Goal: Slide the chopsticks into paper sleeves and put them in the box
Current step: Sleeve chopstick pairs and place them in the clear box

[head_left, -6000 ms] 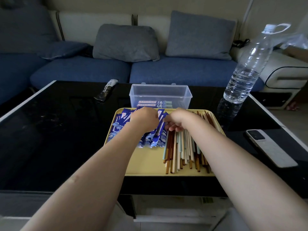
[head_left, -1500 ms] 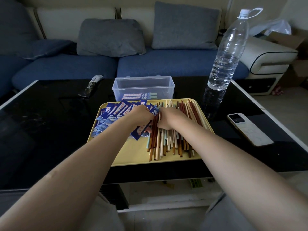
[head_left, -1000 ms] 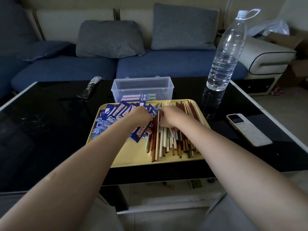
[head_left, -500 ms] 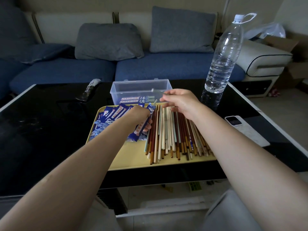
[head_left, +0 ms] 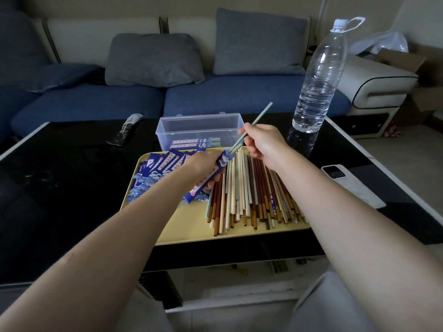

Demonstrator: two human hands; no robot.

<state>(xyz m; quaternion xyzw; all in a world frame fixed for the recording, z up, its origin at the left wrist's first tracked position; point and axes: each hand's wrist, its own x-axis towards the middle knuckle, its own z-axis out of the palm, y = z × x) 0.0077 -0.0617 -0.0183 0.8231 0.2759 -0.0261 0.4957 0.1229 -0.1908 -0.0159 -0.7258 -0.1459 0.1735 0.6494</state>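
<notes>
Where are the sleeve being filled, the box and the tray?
sleeve (head_left: 208,179), head view, printed middle.
box (head_left: 165,127), head view, left wall.
tray (head_left: 191,226), head view, bare front part.

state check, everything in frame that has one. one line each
left hand: grips a blue paper sleeve, mouth toward the chopsticks
right hand: pinches pale green chopsticks, tips at the sleeve mouth, not yet slid in
clear box: open, sleeved pairs inside
tray: holds loose sleeves and bare chopsticks
water bottle: upright, capped, partly full
phone: lying flat on the table
</notes>
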